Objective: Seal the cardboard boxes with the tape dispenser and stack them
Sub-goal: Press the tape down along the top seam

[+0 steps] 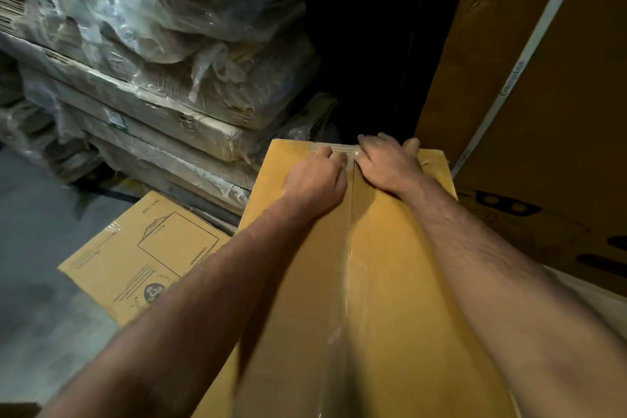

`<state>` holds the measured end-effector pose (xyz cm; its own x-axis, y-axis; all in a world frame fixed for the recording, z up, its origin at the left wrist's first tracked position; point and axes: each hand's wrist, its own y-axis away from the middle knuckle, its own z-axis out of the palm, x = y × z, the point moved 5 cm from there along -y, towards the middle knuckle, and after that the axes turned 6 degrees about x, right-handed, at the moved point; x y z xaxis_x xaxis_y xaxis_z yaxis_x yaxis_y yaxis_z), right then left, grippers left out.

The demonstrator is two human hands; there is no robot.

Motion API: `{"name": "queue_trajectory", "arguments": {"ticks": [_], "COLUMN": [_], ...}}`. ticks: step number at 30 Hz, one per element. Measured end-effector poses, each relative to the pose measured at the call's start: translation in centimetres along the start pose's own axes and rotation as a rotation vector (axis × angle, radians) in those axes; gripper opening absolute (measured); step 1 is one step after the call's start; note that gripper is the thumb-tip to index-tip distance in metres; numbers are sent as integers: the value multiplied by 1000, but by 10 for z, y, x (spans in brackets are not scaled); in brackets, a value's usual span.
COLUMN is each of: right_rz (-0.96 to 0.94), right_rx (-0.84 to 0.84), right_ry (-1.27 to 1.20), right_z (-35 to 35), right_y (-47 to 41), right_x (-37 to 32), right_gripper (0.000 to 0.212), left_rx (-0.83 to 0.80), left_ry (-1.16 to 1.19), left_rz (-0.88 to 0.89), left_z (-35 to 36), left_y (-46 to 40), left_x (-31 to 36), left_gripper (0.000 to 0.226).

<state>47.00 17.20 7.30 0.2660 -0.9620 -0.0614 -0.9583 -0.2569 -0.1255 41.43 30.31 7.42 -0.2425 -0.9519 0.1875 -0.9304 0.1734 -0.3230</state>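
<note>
A long yellow-brown cardboard box [383, 299] lies in front of me, its top flaps closed. Clear tape [349, 282] runs along the centre seam up to the far edge, where a short crosswise strip [334, 148] lies. My left hand [314, 180] rests on the left flap near that far edge, fingers curled down onto the tape. My right hand [390, 161] lies flat on the right flap, fingers spread over the far end of the seam. Neither hand holds anything. No tape dispenser is in view.
A second printed cardboard box [142, 258] lies on the grey floor [37, 248] to the left. Behind it stands a stack of plastic-wrapped flat cartons [163, 85]. A tall cardboard box with a white strip [529, 85] rises at the right. The gap between is dark.
</note>
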Motion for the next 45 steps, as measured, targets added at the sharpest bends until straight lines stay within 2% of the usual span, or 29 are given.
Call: {"name": "queue_trajectory", "arguments": {"ticks": [2, 4, 6, 10, 13, 16, 18, 20, 22, 25, 27, 29, 32, 34, 40, 45], "right_rz": [-1, 0, -12, -11, -19, 36, 102, 139, 152, 100, -4, -52, -102, -105, -80, -88], "right_rx": [3, 16, 16, -15, -37, -51, -71, -121, -155, -111, 46, 204, 149, 120, 119, 108], "right_ry": [-53, -114, -141, -272, -312, -350, -366, -293, -237, -169, -62, -74, -119, -133, -169, -132], "right_z": [6, 8, 7, 5, 8, 12, 11, 8, 8, 9, 9, 5, 10, 10, 7, 1], "right_y": [-12, -15, -18, -29, -31, -32, -36, -39, -40, -35, -23, -3, 21, 25, 19, 28], "right_x": [5, 9, 12, 16, 18, 23, 23, 20, 17, 15, 11, 6, -5, -7, -4, -12], "right_gripper": [43, 38, 37, 38, 41, 37, 38, 51, 58, 54, 51, 51, 53, 53, 50, 53], "left_rx": [96, 97, -1, -108, -273, -391, -438, -464, -486, -456, -412, -306, -50, 41, -186, -166], "left_ry": [-34, -27, 10, 95, 57, 106, 177, 201, 113, 77, 44, 15, 126, 221, 66, 5], "left_rz": [-23, -32, -10, -22, 14, -2, -60, -88, -99, -147, -161, -161, -129, -79, 103, 95], "left_z": [5, 11, 18, 21, 23, 23, 22, 20, 21, 24, 33, 36, 30, 23, 21, 12], "left_y": [-10, -23, -38, -61, -75, -84, -84, -85, -87, -89, -90, -87, -77, -72, -5, 19], "left_x": [-3, -8, -9, -3, -4, -13, -18, -14, -6, -2, -7, -9, -9, -10, -1, 1], "left_gripper": [37, 42, 43, 32, 27, 20, 25, 30, 34, 40, 45, 44, 35, 34, 51, 52]}}
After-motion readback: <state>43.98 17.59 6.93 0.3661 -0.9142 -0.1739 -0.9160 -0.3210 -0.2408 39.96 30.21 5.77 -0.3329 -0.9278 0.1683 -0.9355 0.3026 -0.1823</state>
